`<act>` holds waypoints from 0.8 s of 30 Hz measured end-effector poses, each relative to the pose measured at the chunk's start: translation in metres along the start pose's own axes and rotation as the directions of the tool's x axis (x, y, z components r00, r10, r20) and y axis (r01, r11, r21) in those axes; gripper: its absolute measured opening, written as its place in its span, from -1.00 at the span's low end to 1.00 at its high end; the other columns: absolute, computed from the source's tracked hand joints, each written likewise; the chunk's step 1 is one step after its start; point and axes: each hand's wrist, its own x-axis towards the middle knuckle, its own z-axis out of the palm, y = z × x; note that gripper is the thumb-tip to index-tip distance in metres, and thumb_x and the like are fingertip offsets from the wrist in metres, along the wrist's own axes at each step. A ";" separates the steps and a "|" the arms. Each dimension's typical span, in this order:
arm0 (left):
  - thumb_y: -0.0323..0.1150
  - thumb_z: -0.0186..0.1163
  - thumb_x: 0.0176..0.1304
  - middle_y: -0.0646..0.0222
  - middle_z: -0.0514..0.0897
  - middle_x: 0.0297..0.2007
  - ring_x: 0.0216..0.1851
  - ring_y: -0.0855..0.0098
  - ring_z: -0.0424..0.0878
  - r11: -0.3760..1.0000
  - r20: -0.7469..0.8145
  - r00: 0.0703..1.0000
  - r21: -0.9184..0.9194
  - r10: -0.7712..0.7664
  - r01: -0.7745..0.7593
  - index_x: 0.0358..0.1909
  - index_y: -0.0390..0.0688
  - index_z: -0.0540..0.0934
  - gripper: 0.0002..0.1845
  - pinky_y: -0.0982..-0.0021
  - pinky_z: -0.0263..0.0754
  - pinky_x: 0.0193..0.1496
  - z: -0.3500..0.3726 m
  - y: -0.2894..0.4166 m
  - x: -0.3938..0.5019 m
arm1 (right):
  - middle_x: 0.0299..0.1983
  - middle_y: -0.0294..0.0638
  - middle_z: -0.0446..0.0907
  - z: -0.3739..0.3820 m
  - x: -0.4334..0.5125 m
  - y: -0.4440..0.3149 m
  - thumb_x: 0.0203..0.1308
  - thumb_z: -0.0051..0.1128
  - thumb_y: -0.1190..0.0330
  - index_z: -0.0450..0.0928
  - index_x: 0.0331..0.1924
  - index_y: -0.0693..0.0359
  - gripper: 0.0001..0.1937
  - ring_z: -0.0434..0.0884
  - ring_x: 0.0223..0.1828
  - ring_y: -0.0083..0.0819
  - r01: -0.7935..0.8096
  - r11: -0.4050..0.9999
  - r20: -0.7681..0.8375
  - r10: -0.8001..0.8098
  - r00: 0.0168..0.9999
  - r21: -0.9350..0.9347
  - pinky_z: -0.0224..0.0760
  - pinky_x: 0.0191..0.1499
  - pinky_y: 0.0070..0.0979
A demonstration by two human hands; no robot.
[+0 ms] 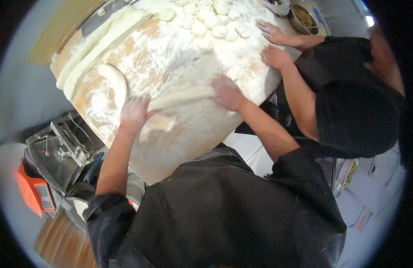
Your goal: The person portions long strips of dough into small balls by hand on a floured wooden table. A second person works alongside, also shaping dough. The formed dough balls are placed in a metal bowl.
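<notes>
A long roll of dough [183, 97] lies on the floured wooden board [153, 147] between my two hands. My left hand [135, 112] is at its left end, thumb apart from the fingers. At the right end is my right hand [227, 93], blurred. Whether either hand grips the dough or only presses on it, I cannot tell. A curved piece of dough [116, 82] lies just beyond my left hand. Farther off, two long thick strips of dough [99, 50] run along the board's left edge, and several round dough pieces [206, 21] sit in a cluster at the far side.
A co-worker's hands [275, 45] rest at the board's right edge. Behind them stands a metal bowl of filling [303, 18]. Left of the board are a dusty machine [62, 150] and an orange digital scale [35, 191]. A dark scraper-like plate [102, 18] lies at the far left edge.
</notes>
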 end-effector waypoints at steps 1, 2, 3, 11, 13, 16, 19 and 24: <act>0.04 0.25 0.06 0.18 0.59 -0.17 -0.03 0.18 0.51 0.996 0.047 0.998 0.078 -0.049 0.045 -0.06 -0.19 0.51 -0.44 0.15 0.31 0.10 0.000 -0.004 -0.026 | -0.07 -0.01 0.46 0.010 -0.008 -0.006 0.00 0.15 0.24 0.44 -0.07 0.31 -0.58 0.36 0.03 -0.04 0.027 1.000 -0.082 -0.026 0.996 0.013 0.21 0.14 -0.22; 0.01 0.24 0.09 0.19 0.57 -0.13 0.00 0.19 0.49 0.996 -0.076 0.996 0.084 -0.037 0.043 -0.03 -0.19 0.50 -0.46 0.14 0.29 0.14 0.003 -0.004 -0.048 | -0.06 -0.01 0.46 0.021 -0.011 -0.009 0.01 0.13 0.25 0.44 -0.07 0.30 -0.59 0.35 0.03 -0.04 0.036 0.999 -0.110 -0.035 0.993 0.014 0.21 0.14 -0.21; -0.02 0.22 0.12 0.19 0.55 -0.09 0.03 0.20 0.47 0.989 -0.086 0.990 0.091 -0.112 0.120 -0.01 -0.18 0.48 -0.48 0.12 0.27 0.17 0.005 -0.003 -0.069 | -0.06 -0.01 0.46 0.032 -0.017 -0.013 0.01 0.12 0.26 0.44 -0.07 0.30 -0.60 0.35 0.03 -0.03 0.086 0.996 -0.182 -0.081 0.980 0.016 0.21 0.14 -0.20; -0.23 0.16 0.17 0.09 0.37 0.19 0.27 0.07 0.24 0.987 -0.311 0.937 -0.048 -0.160 0.152 0.24 -0.19 0.31 -0.40 -0.17 -0.13 0.36 0.057 0.105 -0.046 | 0.22 0.24 0.26 0.045 -0.059 -0.028 0.12 -0.15 0.41 0.21 0.23 0.47 -0.45 0.17 0.28 0.16 -0.324 0.935 -0.078 0.337 0.938 0.147 -0.20 0.39 0.01; -0.24 0.17 0.16 0.09 0.36 0.21 0.28 0.07 0.22 0.999 -0.278 0.960 -0.040 -0.034 0.024 0.24 -0.19 0.32 -0.41 -0.17 -0.15 0.36 0.064 0.124 -0.022 | 0.13 0.25 0.34 0.030 -0.070 -0.033 0.12 -0.13 0.36 0.35 0.10 0.49 -0.53 0.27 0.22 0.11 -0.205 0.909 -0.139 0.270 0.953 0.362 -0.01 0.34 -0.09; -0.32 0.17 0.14 0.05 0.44 0.10 0.17 0.02 0.34 0.977 -0.324 0.945 -0.210 -0.039 -0.031 0.11 -0.20 0.42 -0.53 -0.05 0.10 0.30 0.077 0.128 -0.019 | -0.09 0.14 0.44 0.011 -0.085 -0.031 0.04 -0.05 0.37 0.46 -0.22 0.29 -0.77 0.41 0.02 0.00 -0.334 0.723 -0.011 0.427 0.904 0.605 0.22 0.13 -0.15; -0.40 0.13 0.16 0.08 0.50 -0.25 -0.20 0.01 0.45 0.912 -0.438 0.892 -0.403 -0.114 -0.081 -0.14 -0.21 0.49 -0.77 0.08 0.37 -0.14 0.092 0.126 -0.019 | -0.46 -0.05 0.50 0.004 -0.107 -0.008 0.11 -0.02 0.32 0.44 -0.37 0.33 -0.81 0.53 -0.36 -0.33 -0.369 0.730 -0.105 0.513 0.852 0.575 0.39 -0.23 -0.39; -0.39 0.15 0.12 0.18 0.54 -0.25 -0.17 0.06 0.51 0.868 -0.419 0.882 -0.495 -0.216 -0.023 -0.18 -0.14 0.53 -0.79 0.15 0.41 -0.11 0.098 0.145 -0.013 | -0.37 -0.14 0.58 0.011 -0.139 0.020 0.07 0.18 0.31 0.50 -0.27 0.33 -0.76 0.57 -0.27 -0.39 -0.427 0.562 0.036 0.575 0.817 0.708 0.42 -0.13 -0.46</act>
